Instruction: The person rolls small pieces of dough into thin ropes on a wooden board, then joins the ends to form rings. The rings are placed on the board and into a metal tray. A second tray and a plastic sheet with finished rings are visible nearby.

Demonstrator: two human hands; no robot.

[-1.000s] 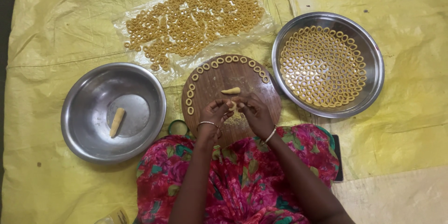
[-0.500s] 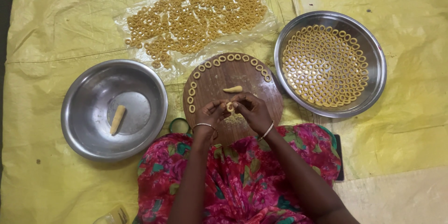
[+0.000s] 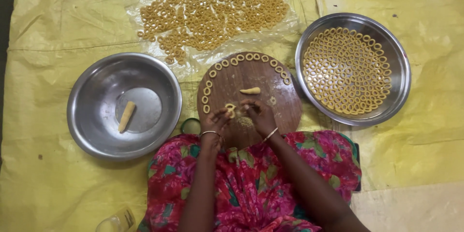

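Together, fingers (image 3: 231,112) around dough ring (image 3: 230,109).

The round board (image 3: 261,75) is matt brown wood. Both bowls, left (image 3: 96,130) and right (image 3: 401,67), are shiny smooth steel. Crinkled clear plastic sheet (image 3: 140,12) lies glossy on dull yellow woven sacking (image 3: 58,24).

A round wooden board (image 3: 261,79) lies centred on the yellow plastic sheet (image 3: 58,34), between a left steel bowl (image 3: 89,125) and a right steel dish (image 3: 398,89); a clear plastic sheet of dough rings (image 3: 212,9) lies behind.
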